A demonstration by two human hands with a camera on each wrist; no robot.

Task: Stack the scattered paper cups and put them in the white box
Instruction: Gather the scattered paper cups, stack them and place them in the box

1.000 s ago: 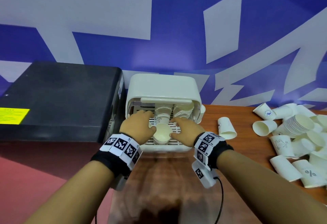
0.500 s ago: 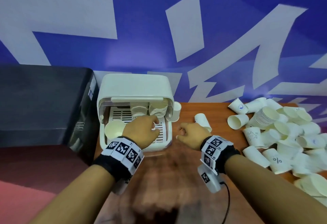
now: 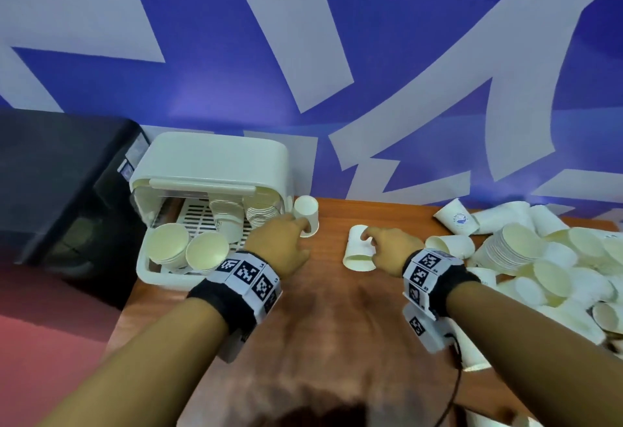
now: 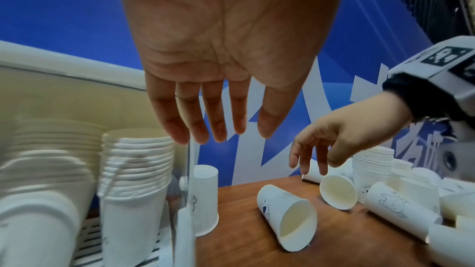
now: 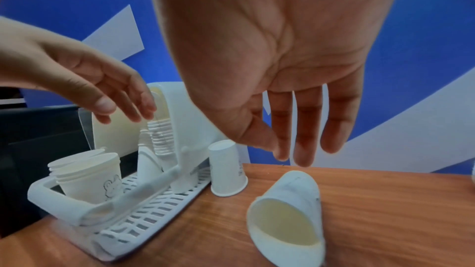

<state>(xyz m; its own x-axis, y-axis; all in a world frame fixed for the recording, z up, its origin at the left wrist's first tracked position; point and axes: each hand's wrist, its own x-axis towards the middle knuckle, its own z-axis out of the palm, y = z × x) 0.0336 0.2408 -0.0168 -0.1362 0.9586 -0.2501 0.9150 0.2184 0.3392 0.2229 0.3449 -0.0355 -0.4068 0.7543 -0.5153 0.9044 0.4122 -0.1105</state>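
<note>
We see the white box (image 3: 215, 160) at the table's (image 3: 337, 308) left end, lid raised, holding several stacks of paper cups (image 3: 168, 246) upright on its slotted floor. An upside-down cup (image 3: 307, 215) stands just beside the box's right wall. Our left hand (image 3: 281, 241) hovers by it, fingers straight and slightly apart, holding nothing. Our right hand (image 3: 392, 249) hangs over a cup lying on its side (image 3: 359, 251), fingers spread and empty. A heap of loose cups (image 3: 546, 258) lies at the right.

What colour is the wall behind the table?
The wall is blue with large pale grey-white shapes across it; the head view shows it best.
</note>
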